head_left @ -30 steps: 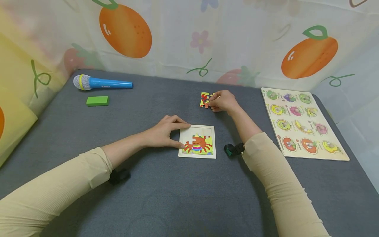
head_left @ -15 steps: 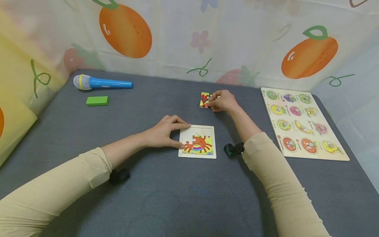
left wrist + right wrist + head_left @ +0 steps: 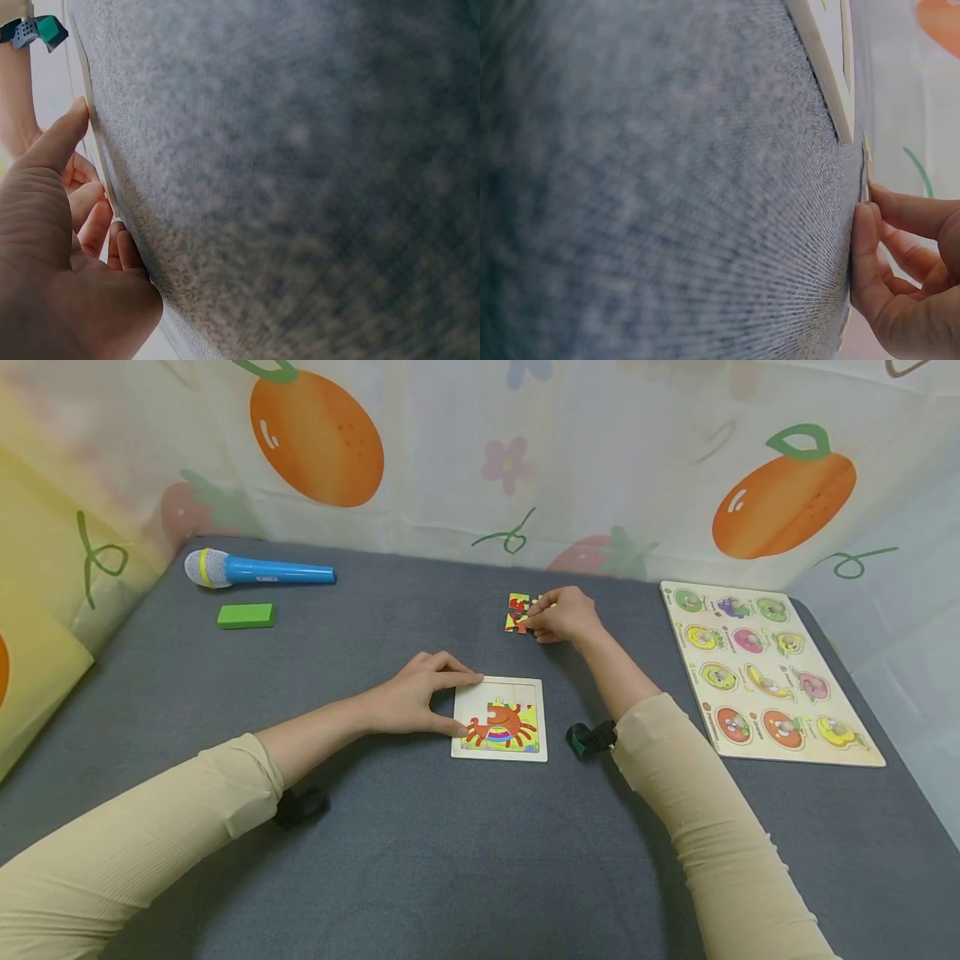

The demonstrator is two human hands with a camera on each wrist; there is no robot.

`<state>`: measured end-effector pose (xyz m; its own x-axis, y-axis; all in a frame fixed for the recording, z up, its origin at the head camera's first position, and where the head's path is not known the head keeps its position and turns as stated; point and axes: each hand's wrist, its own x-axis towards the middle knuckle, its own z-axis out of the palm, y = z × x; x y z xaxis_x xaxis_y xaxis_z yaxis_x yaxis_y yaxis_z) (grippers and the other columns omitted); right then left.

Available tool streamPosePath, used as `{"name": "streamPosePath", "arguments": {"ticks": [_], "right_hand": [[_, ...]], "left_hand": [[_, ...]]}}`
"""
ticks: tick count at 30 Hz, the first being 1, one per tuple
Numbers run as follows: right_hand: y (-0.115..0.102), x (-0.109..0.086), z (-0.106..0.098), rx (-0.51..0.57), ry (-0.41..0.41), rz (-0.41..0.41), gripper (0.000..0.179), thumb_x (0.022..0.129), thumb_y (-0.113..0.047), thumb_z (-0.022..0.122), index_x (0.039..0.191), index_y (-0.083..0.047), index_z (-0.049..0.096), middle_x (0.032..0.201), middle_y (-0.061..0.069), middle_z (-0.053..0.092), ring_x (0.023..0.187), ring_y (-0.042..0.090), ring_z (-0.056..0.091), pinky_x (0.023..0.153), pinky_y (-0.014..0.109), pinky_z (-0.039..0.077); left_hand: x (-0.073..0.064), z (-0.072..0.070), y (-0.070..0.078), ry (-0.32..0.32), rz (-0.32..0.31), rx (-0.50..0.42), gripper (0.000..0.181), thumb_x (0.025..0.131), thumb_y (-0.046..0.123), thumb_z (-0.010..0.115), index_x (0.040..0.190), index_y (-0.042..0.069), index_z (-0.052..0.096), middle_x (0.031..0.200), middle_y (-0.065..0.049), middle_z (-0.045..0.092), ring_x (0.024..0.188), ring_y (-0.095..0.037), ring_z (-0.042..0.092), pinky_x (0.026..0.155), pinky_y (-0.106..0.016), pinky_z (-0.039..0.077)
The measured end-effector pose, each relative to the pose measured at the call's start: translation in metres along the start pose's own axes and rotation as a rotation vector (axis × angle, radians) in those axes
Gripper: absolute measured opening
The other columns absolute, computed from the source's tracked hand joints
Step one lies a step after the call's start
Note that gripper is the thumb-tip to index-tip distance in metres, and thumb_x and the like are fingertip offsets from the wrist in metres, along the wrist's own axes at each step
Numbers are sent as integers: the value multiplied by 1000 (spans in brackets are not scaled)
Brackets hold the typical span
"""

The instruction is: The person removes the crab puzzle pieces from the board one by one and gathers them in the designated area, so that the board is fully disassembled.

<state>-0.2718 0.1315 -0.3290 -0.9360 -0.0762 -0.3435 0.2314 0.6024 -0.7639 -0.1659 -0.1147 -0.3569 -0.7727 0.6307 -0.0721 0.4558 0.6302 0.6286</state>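
In the head view, a small square jigsaw puzzle tray (image 3: 543,718) lies flat mid-table, with part of a red crab picture laid inside it. My left hand (image 3: 408,693) holds it at its left side, thumb over the lower left and forefinger at the top left corner. In the left wrist view, the thumb (image 3: 64,139) meets the tray's thin edge. Farther back, my right hand (image 3: 566,617) is over yellow and red jigsaw pieces (image 3: 516,610). Its thumb and forefinger pinch a thin jigsaw piece (image 3: 867,169) in the right wrist view; the hand hides part of the group.
A wooden fruit board (image 3: 750,664) lies at the right. At the back left are a blue toy microphone (image 3: 277,570) and a green block (image 3: 246,616). A fruit-patterned curtain (image 3: 450,460) hangs behind the grey table (image 3: 450,860).
Both hands stay almost where they were; the tray and the jigsaw pieces show no visible movement.
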Motion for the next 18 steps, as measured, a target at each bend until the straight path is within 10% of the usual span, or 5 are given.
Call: {"name": "streamPosePath", "arguments": {"ticks": [18], "right_hand": [[0,0,1,-26,10,7,21,92,-10,68,108,3,69,88,4,67,61,5,62,65,22,58]], "left_hand": [[0,1,-1,6,10,2,73,79,34,82,143,16,53,136,-6,51,117,-26,40,97,-44,35]]}}
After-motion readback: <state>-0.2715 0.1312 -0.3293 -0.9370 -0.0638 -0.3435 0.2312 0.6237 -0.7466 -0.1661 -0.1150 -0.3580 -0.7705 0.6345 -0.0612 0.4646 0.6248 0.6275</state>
